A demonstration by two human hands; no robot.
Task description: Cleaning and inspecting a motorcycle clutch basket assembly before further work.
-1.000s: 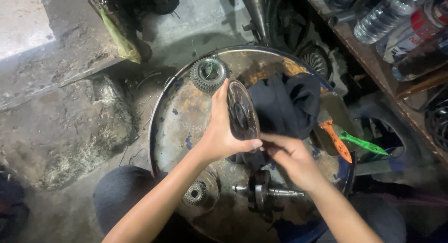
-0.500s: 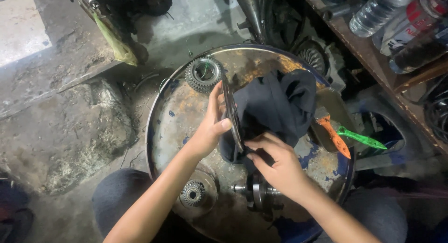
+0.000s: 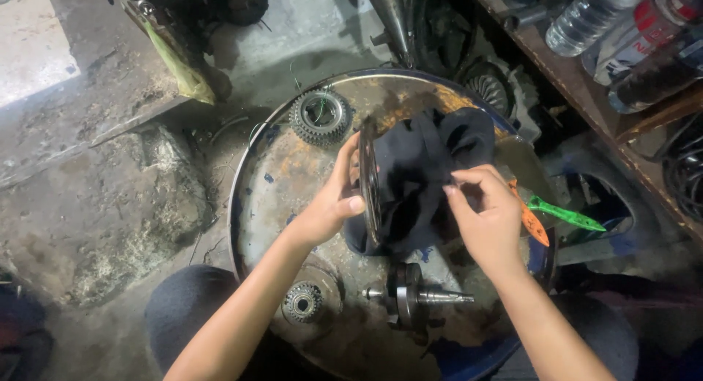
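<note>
Head view looking down: at 1–2 o'clock a wooden shelf [image 3: 586, 88] carries a clear plastic bottle [image 3: 586, 19] lying on its side, next to it a bottle with a red and white label [image 3: 644, 30], and a darker bottle [image 3: 659, 73] just below; print left unread. At 10 o'clock a yellow-green plastic bag [image 3: 176, 62] hangs off a dark lump at the edge of a concrete slab. Left hand [image 3: 333, 205], centre, fingers curled snug around the rim of a flat metal disc [image 3: 368, 183] held on edge, thumb pressed on its near face. Right hand [image 3: 487, 216], at 3 o'clock of the disc, fingers pinched narrow on a fold of dark cloth [image 3: 421, 169], which drapes against the disc's right face and down onto the surface. Disc sits at frame centre, upright, above the drum top. Surface is a round rusty drum lid [image 3: 278, 183] with blue paint patches. On it: a toothed gear cluster [image 3: 320, 117] at 11 o'clock, a smaller gear [image 3: 302, 302] at 7 o'clock, a crankshaft [image 3: 414, 297] lying at 6 o'clock. Orange-handled tool [image 3: 529, 216] and green-handled tool [image 3: 564, 214] at 3 o'clock, just beside the right hand. Floor is grimy concrete; the person's knees flank the drum at the bottom.
</note>
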